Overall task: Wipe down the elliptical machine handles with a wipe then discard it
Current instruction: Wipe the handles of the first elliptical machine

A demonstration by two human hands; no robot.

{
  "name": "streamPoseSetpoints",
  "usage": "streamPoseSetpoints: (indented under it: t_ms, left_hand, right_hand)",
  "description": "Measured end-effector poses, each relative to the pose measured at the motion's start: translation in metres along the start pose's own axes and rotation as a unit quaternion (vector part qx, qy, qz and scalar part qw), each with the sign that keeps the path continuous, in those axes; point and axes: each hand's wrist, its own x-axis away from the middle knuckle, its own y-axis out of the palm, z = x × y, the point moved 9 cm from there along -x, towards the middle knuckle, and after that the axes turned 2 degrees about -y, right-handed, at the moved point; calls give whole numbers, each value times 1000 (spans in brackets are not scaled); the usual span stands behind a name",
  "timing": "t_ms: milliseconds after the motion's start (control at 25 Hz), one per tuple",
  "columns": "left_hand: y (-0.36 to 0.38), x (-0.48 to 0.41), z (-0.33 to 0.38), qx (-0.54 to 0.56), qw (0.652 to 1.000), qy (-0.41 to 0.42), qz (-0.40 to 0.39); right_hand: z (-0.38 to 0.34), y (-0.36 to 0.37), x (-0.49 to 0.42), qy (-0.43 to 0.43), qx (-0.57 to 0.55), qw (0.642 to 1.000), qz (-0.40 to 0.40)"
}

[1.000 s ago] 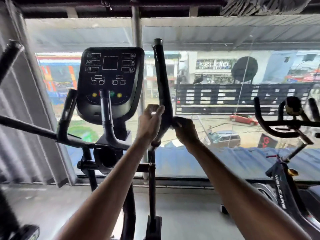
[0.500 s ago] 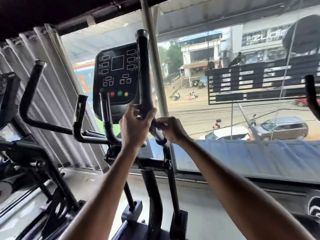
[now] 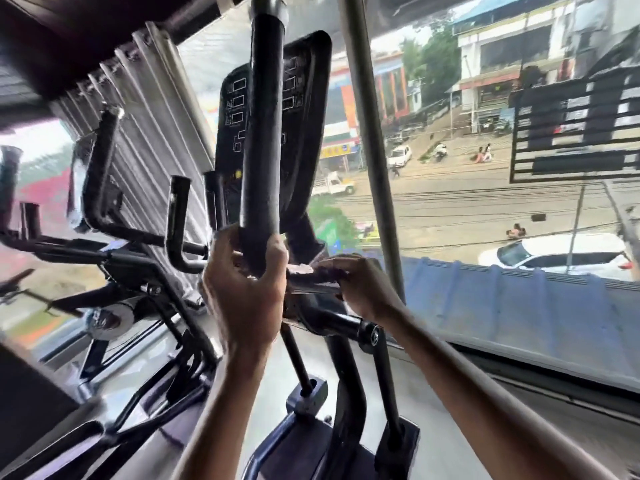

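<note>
Left hand (image 3: 247, 289): fingers and thumb wrapped round the foot of the foam grip on the upright swing handle (image 3: 261, 133), clamped on.

Right hand (image 3: 363, 289): just beside the left, fingers curled inward at the same level. A pale scrap sits between the two hands against the handle's base. It is most likely the wipe (image 3: 303, 268), pinched in the right fingers. Motion blur hides the exact grip.

Beyond the hands: the console (image 3: 306, 98) stands directly behind the handle. A short fixed handlebar (image 3: 176, 220) is off past the left hand, and a second swing handle (image 3: 100, 161) is farther out that side. The crossbar pivot (image 3: 346, 325) lies below the right wrist. A window post (image 3: 363, 133) stands past the right hand.

Risks, as judged:
- The swing handle is hinged. A hard stroke could swing it toward the console or the person if the left hand's clamp loosens.
- The wipe looks small and bunched. Dragged up the foam, it may roll, tear or slip out and drop among the pedals.
- Only the foot of the grip is covered now. The long upper stretch and cap could be skipped.
- The other handles look untouched, so discarding now would be premature.
- Fingers are near the pivot, so there is a pinch hazard if the linkage moves.
</note>
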Motion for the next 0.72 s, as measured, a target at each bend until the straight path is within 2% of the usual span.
streamPoseSetpoints:
  t_ms: [120,240,320,480,640,720]
  left_hand:
    - [3,5,6,-38,999,-3,28]
    - [6,14,14,-84,992,-3,91]
    - [6,14,11,-63,987,-49,140]
    - [2,22,11,-83,951,-125,270]
    - [-2,30,1,-98,918,-184,337]
    - [5,35,11,-105,914,-176,349]
  right_hand:
    - [30,8,-7,14,-18,999,-44]
    - [48,7,-12,-6,-56,998,-34]
    - [50,7,-16,-42,-52,997,-33]
    - [53,9,-24,-104,-121,980,-118]
    - [66,8,-33,-64,-77,986,-132]
    - [52,6,-33,-48,-121,982,-135]
